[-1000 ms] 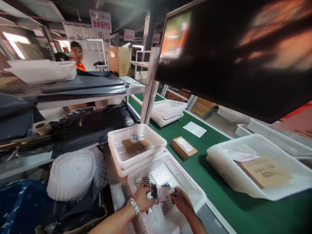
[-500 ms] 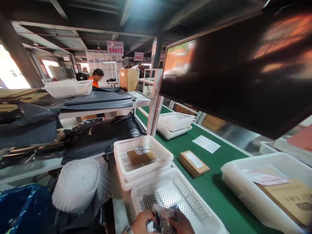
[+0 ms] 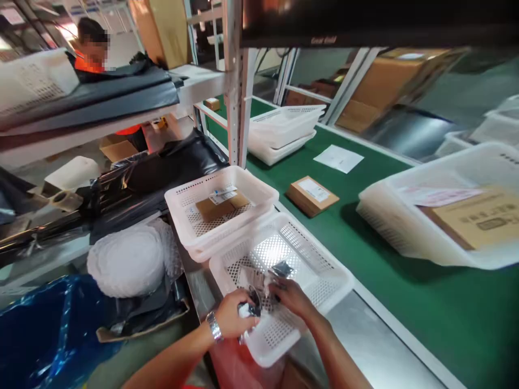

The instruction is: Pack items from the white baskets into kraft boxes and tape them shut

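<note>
Fingers of the left hand (image 3: 233, 316) were curled around a small black-and-white packet (image 3: 252, 310), held at the edge of a white perforated basket (image 3: 310, 256). Right hand (image 3: 291, 296): fingers were bent beside a glossy dark packet (image 3: 282, 268), over that basket; grip could not be told. Adjoining basket (image 3: 261, 199): contained one labelled brown parcel (image 3: 221, 209). Green surface (image 3: 324, 237): bore a brown box (image 3: 311, 195).

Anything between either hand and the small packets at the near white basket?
Nothing visible. The left hand holds a black-and-white packet over the near basket. The right hand is close by a dark packet; whether it grips it is unclear. The other basket, with a cardboard parcel inside, stands beyond, not between.
</note>
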`<state>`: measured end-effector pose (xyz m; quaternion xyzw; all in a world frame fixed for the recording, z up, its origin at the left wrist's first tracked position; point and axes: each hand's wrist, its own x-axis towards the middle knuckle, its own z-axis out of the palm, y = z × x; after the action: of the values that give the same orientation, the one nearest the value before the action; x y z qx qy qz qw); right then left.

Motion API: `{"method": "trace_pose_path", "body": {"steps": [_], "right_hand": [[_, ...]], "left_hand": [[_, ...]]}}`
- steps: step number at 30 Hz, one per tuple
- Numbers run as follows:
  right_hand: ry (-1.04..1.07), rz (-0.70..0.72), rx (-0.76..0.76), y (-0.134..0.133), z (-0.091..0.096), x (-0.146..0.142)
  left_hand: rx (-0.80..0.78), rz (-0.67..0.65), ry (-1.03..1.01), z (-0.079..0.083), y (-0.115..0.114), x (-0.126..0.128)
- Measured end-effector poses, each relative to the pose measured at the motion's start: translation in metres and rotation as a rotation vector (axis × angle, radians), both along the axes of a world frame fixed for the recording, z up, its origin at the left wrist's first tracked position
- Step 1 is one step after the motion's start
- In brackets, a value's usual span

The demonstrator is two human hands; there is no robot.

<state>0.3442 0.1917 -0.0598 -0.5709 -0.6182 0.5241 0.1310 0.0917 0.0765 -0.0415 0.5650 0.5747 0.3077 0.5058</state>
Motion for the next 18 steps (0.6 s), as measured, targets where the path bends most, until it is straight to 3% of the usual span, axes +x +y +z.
{"method": "trace_pose_path", "body": {"steps": [5,8,14,18], "right_hand": [[0.035,0.082,-0.004,-0.009,-0.017,0.002],[0.051,0.136,0.013,-0.014,-0.017,0.001],[0.081,0.193,0.062,-0.027,0.029,0.019],[-0.074,0.138,0.161,-0.012,0.057,0.053]], "left_hand": [[0.028,-0.011,0.005,-0.001,-0.006,-0.004],[0.038,-0.025,-0.002,-0.002,-0.008,-0.008],[-0.07,-0.071,0.084,0.021,-0.012,-0.016],[-0.089,-0.111,0.057,0.03,-0.009,-0.023]]}}
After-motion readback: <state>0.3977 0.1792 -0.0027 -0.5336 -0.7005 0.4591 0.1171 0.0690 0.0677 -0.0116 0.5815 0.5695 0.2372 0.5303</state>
